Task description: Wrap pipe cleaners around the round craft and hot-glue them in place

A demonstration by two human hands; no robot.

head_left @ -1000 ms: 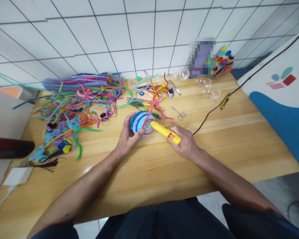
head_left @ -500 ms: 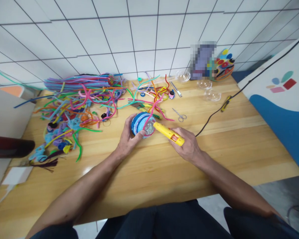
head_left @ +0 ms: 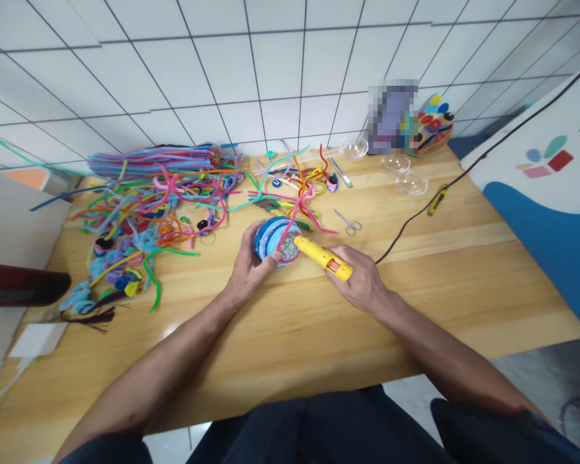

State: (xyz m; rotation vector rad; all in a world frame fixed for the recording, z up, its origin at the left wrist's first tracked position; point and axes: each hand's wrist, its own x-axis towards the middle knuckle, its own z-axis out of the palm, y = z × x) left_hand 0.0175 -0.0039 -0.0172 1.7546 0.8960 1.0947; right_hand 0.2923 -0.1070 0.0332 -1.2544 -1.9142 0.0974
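Observation:
My left hand is closed around a round, clear ball wrapped in bands of dark and light blue pipe cleaner. A pink pipe cleaner lies along the edge of the wrapping, its free end sticking up and away from me. Gripped in my right hand is a yellow hot glue gun, its tip at the bare clear part of the ball. Whether the tip touches the ball I cannot tell. Its black cord runs off to the upper right.
Small scissors and green-handled pliers lie just beyond the ball. Loose pipe cleaners are heaped at the left, with a bundle by the wall. Clear plastic half-balls, a yellow utility knife and a decorated piece are at the right.
The glue gun and my right hand have shifted slightly left, along the pink edge of the ball. My left hand keeps its hold in nearly the same place.

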